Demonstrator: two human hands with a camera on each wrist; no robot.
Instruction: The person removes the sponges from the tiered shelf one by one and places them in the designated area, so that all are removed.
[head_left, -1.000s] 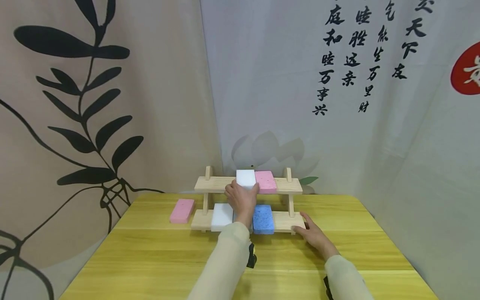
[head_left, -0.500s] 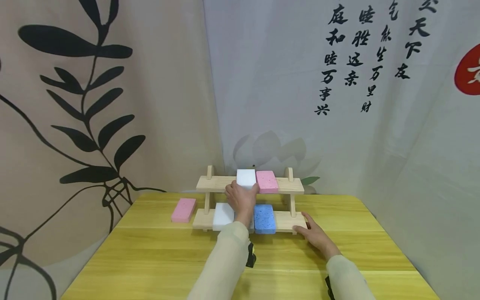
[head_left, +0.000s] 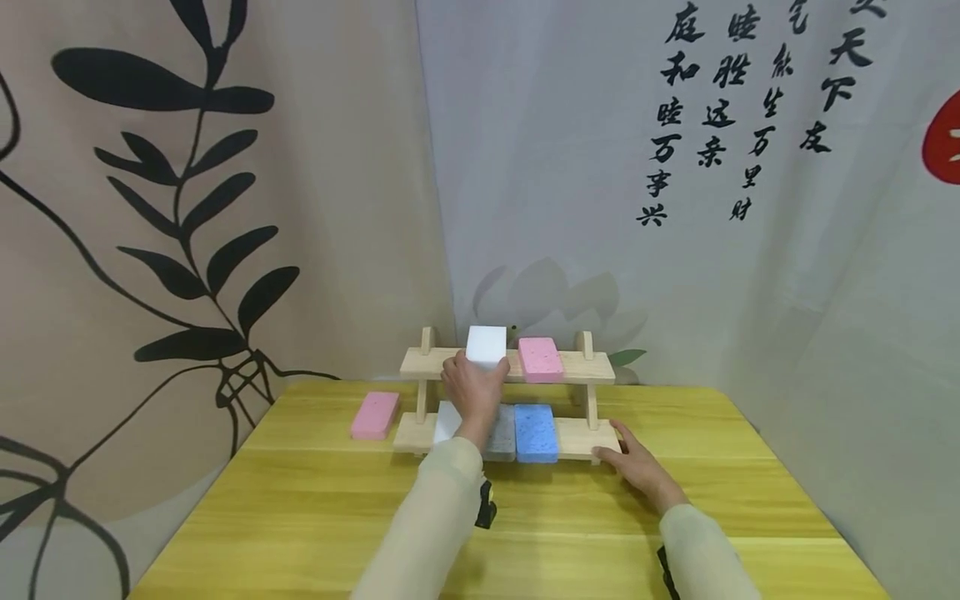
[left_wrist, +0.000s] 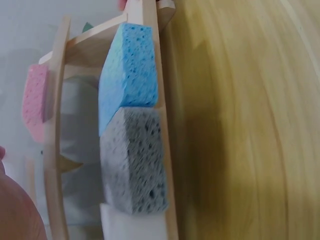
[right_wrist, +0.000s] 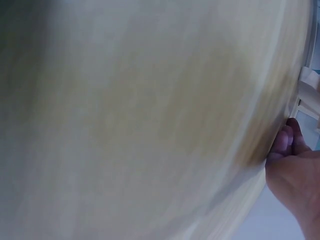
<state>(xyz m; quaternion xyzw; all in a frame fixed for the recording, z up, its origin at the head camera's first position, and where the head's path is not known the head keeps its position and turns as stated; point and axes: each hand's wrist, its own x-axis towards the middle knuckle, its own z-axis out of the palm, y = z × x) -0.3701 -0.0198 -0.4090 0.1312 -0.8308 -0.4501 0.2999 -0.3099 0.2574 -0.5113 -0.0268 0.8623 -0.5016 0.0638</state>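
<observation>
My left hand (head_left: 476,390) grips a white sponge (head_left: 486,343) between thumb and fingers at the upper tier of a two-tier wooden shelf (head_left: 581,437). A pink sponge (head_left: 540,360) lies to its right on that tier, with a gap between the two. On the lower tier, a white sponge (head_left: 446,421), partly hidden by my left arm, a grey sponge (left_wrist: 132,160) and a blue sponge (head_left: 536,433) sit side by side. My right hand (head_left: 641,467) holds the right end of the lower tier, thumb at the front and fingers at the side.
Another pink sponge (head_left: 375,415) lies on the wooden table (head_left: 600,533), left of the shelf. Behind the table hangs a printed cloth (head_left: 360,167) with leaves and writing. A second cloth wall closes off the right side.
My left hand has moved the white sponge left and slightly up, away from the pink one beside it. More of the grey sponge shows. My right hand stays on the shelf end.
</observation>
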